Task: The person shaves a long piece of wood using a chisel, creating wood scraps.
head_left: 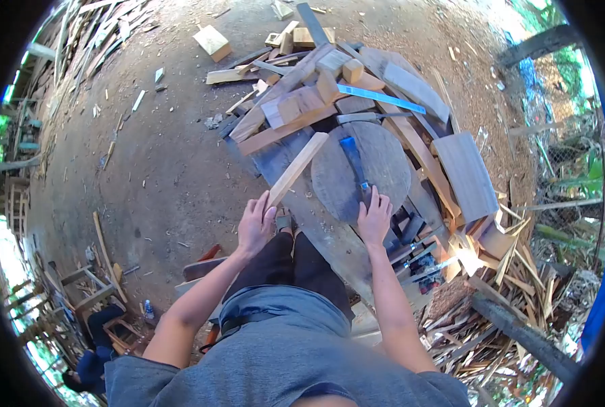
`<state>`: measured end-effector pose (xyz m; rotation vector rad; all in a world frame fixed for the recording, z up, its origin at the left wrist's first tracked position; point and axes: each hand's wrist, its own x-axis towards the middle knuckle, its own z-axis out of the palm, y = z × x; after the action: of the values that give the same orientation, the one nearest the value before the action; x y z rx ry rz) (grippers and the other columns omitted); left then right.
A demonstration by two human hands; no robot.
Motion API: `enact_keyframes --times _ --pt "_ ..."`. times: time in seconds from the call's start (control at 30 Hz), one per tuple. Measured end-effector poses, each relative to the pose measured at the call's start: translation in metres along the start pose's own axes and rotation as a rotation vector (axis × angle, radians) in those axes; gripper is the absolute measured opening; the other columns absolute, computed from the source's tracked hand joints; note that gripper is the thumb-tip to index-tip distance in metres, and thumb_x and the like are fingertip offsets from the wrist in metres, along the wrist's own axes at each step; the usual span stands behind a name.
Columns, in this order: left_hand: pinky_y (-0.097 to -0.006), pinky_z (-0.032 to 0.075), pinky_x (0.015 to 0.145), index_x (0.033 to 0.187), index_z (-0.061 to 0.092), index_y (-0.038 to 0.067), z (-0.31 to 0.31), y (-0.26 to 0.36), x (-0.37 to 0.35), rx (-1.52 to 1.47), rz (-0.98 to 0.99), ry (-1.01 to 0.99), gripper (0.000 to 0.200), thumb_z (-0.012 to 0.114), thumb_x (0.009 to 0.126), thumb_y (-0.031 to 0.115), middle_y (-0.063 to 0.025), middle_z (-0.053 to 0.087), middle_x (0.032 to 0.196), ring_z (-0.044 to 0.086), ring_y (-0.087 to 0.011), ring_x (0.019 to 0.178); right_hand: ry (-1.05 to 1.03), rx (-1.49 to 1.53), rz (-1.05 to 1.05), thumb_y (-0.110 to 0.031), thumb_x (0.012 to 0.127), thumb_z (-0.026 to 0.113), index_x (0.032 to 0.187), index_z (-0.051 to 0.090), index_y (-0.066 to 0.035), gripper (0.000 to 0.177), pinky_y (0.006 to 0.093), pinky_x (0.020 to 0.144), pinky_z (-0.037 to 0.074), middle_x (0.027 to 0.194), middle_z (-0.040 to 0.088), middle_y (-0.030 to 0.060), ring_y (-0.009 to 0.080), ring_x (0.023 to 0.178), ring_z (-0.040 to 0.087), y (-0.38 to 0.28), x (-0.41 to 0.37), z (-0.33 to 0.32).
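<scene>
Our grey shirt [268,366] lies nearest, at six. Our left hand [253,225] clamps its fingers round the wooden strip's [299,168] near end, at twelve; our right hand [375,217] pinches the blue tool [353,154] over the round block [390,159], toward two. Firm grips should steady both.

The left hand [255,224] is hiding part of the wooden strip [299,168], the right hand [375,217] part of the blue tool [352,157].

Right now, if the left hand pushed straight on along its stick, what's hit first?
Probably the round wooden slab: the wooden stick in the left hand overlaps its edge in view. Depth unclear; if higher, the lumber pile.
</scene>
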<state>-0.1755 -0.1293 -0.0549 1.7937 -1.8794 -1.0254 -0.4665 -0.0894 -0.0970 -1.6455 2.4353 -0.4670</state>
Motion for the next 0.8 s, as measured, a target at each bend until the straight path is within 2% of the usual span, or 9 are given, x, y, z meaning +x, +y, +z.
enact_keyframes --times 0.03,0.1,0.27,0.37,0.43,0.47,0.53,0.67,0.8 --pt "-0.0389 0.048 0.081 0.133 0.048 0.007 -0.003 -0.006 0.005 -0.008 -0.011 0.022 0.047 0.054 0.094 0.032 -0.0162 0.055 0.105 0.058 -0.0329 0.096 0.014 0.001 -0.02 -0.018 0.079 0.069 0.132 0.048 -0.007 0.058 0.0417 0.089 0.043 0.109 0.049 0.0123 0.0325 0.102 0.05 -0.001 0.0 0.0" --pt "-0.04 0.047 0.084 0.132 0.049 0.007 -0.008 -0.024 0.018 0.231 0.148 0.132 0.049 0.058 0.091 0.033 -0.0145 0.056 0.105 0.057 -0.032 0.097 0.005 0.008 -0.082 -0.018 0.08 0.068 0.132 0.048 -0.006 0.057 0.0426 0.09 0.042 0.109 0.049 0.0138 0.0337 0.103 0.049 0.002 -0.001 0.004" --pt "-0.0406 0.046 0.084 0.131 0.048 0.008 0.005 -0.015 0.07 0.254 0.382 0.229 0.052 0.062 0.086 0.032 -0.0121 0.056 0.105 0.056 -0.03 0.097 0.016 0.0 -0.005 -0.017 0.081 0.066 0.133 0.046 -0.005 0.058 0.0451 0.09 0.041 0.11 0.048 0.0162 0.0363 0.104 0.046 0.002 -0.003 0.015" --pt "-0.0395 0.044 0.09 0.132 0.047 0.008 0.025 0.004 0.107 0.191 0.328 0.129 0.054 0.064 0.084 0.026 -0.0127 0.053 0.114 0.052 -0.0296 0.107 0.028 -0.026 -0.02 -0.017 0.082 0.066 0.133 0.045 -0.005 0.057 0.0455 0.089 0.041 0.111 0.047 0.0161 0.0368 0.104 0.046 0.003 -0.004 0.018" --pt "-0.0405 0.039 0.098 0.132 0.048 0.009 0.04 0.008 0.122 0.211 0.465 0.306 0.055 0.063 0.079 0.014 -0.0139 0.046 0.125 0.044 -0.0308 0.118 0.008 -0.02 -0.025 -0.016 0.082 0.065 0.134 0.044 -0.005 0.057 0.0454 0.089 0.041 0.111 0.047 0.0158 0.0366 0.104 0.046 0.003 -0.004 0.018" --pt "-0.0405 0.039 0.098 0.132 0.048 0.009 0.044 0.006 0.123 0.205 0.462 0.298 0.055 0.063 0.079 0.014 -0.0139 0.046 0.125 0.044 -0.0308 0.118 0.009 -0.017 -0.023 -0.015 0.083 0.064 0.134 0.044 -0.006 0.056 0.0454 0.088 0.042 0.111 0.047 0.0157 0.0366 0.104 0.046 0.002 -0.004 0.018" --pt "-0.0429 0.031 0.106 0.133 0.049 0.01 0.051 0.005 0.128 0.395 0.506 0.198 0.06 0.063 0.074 0.008 -0.0136 0.038 0.136 0.035 -0.0307 0.127 0.017 -0.012 -0.008 -0.015 0.083 0.064 0.134 0.044 -0.006 0.056 0.0454 0.088 0.042 0.111 0.047 0.0156 0.0366 0.104 0.046 0.002 -0.005 0.016" --pt "-0.0473 0.029 0.108 0.131 0.052 0.012 0.049 -0.012 0.112 0.347 0.514 0.087 0.06 0.063 0.072 0.006 -0.0145 0.036 0.14 0.03 -0.0318 0.134 0.033 -0.008 -0.001 -0.016 0.083 0.064 0.134 0.044 -0.005 0.057 0.046 0.088 0.042 0.111 0.047 0.0156 0.0366 0.104 0.046 -0.001 -0.007 0.017" --pt "-0.0451 0.03 0.108 0.126 0.055 0.01 0.034 -0.021 0.085 0.338 0.498 0.111 0.054 0.061 0.073 0.007 -0.0148 0.039 0.138 0.034 -0.0325 0.131 0.013 0.012 0.0 -0.017 0.082 0.065 0.134 0.044 -0.004 0.058 0.0463 0.088 0.042 0.11 0.047 0.0159 0.0369 0.103 0.046 0.002 -0.004 0.015"
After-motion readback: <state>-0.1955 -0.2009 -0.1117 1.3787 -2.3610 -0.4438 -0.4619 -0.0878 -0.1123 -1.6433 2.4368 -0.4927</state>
